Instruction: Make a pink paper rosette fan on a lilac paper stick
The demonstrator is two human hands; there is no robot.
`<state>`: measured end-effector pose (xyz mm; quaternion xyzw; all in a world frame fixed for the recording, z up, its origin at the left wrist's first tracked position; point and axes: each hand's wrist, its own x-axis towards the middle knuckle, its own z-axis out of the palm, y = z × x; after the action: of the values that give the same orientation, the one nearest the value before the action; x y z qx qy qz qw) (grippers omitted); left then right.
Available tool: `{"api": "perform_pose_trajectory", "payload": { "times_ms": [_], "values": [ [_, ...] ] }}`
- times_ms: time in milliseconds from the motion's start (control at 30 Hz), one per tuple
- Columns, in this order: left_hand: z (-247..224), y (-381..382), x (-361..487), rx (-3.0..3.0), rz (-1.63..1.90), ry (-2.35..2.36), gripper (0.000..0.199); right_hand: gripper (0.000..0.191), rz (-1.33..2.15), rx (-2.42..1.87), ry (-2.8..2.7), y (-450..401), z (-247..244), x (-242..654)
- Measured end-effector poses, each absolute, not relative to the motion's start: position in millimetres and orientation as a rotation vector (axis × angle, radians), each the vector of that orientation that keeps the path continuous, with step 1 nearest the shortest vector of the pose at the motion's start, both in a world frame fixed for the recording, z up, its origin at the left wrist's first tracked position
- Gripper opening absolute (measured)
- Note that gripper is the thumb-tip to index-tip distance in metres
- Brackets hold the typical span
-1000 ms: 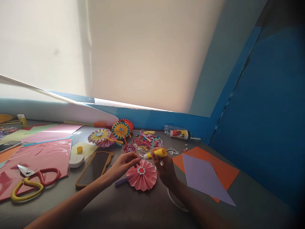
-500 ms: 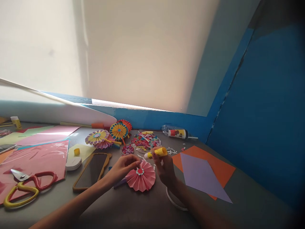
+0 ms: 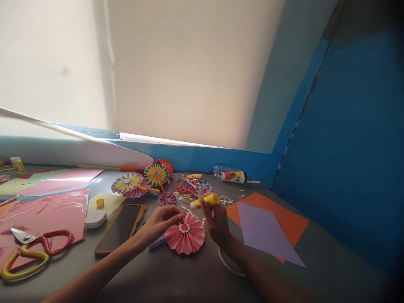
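My right hand is closed around a yellow glue stick, its white end pointing left, over the table. Below and left of it lies a pink pleated paper fan with a red and pale scalloped centre. My left hand hovers at the fan's upper left edge, thumb and fingers pinched together; what sits between the fingertips is too small to make out. A folded lilac paper strip pokes out from the fan's left side, partly hidden by my left wrist.
Scissors lie on pink paper at left, beside a phone, a white case and a yellow cap. Finished fans, paper scraps and a bottle stand behind. Purple paper overlaps orange paper at right.
The view has shifted slightly, so everything sits a little further left. Both hands keep nearly the same pose, with the glue stick still in my right hand.
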<state>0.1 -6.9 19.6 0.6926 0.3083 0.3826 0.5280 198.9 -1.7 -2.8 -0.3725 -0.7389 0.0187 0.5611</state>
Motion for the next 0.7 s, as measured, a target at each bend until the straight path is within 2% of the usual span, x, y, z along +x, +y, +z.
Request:
{"api": "perform_pose_trajectory", "payload": {
  "times_ms": [333,533,700],
  "values": [
    [22.9,-14.0,-0.8,1.617,0.858,0.615,0.024,0.016,0.09,-0.926,-1.839,7.1,-3.7,194.5],
    [19.2,-7.4,-2.9,1.719,0.86,0.658,0.028,0.036,0.055,-1.076,-1.759,43.9,-5.1,228.8],
    [17.4,-7.4,-4.4,2.109,0.906,0.884,0.028,0.025,0.052,-1.156,-1.853,60.7,-24.8,249.4]
  ]
}}
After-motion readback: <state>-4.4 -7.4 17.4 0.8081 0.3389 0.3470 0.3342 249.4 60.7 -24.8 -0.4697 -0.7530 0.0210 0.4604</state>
